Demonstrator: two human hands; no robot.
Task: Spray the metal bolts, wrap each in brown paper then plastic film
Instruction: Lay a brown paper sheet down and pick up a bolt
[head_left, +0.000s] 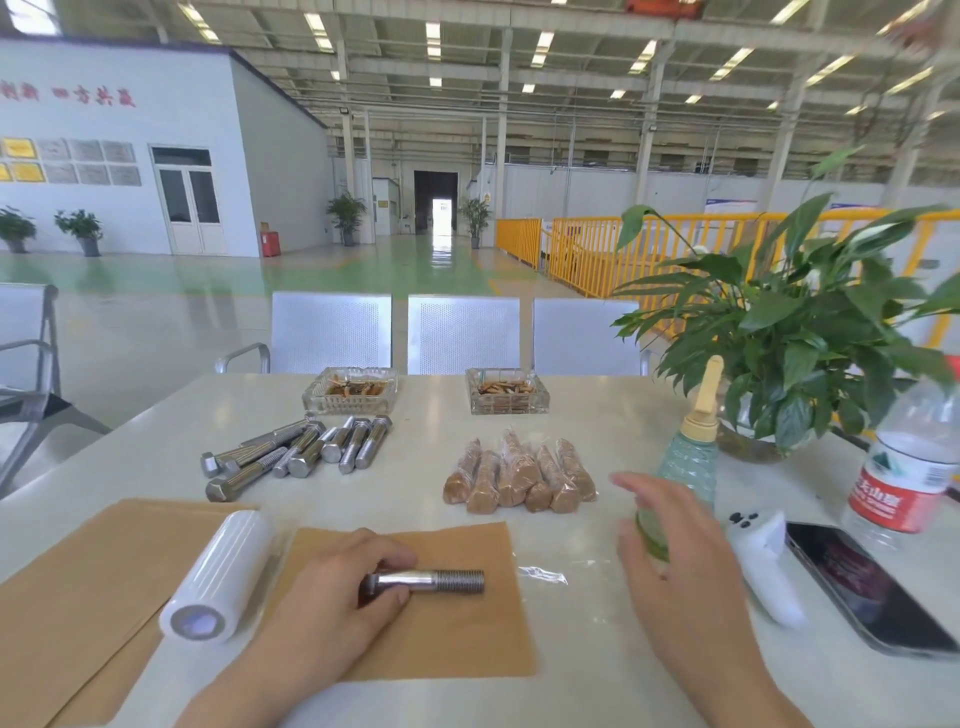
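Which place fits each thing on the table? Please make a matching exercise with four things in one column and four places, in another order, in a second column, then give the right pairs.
Things:
1. bolt
2. film roll
3. spray bottle
4. wrapped bolts

Places:
A. in a pile at the middle of the table, beyond the paper sheet
B. lying on the paper sheet, its head held by the left hand
C. standing just behind the open right hand
D. lying on the paper stack at the left

Pairs: 1-B, 2-D, 3-C, 4-A
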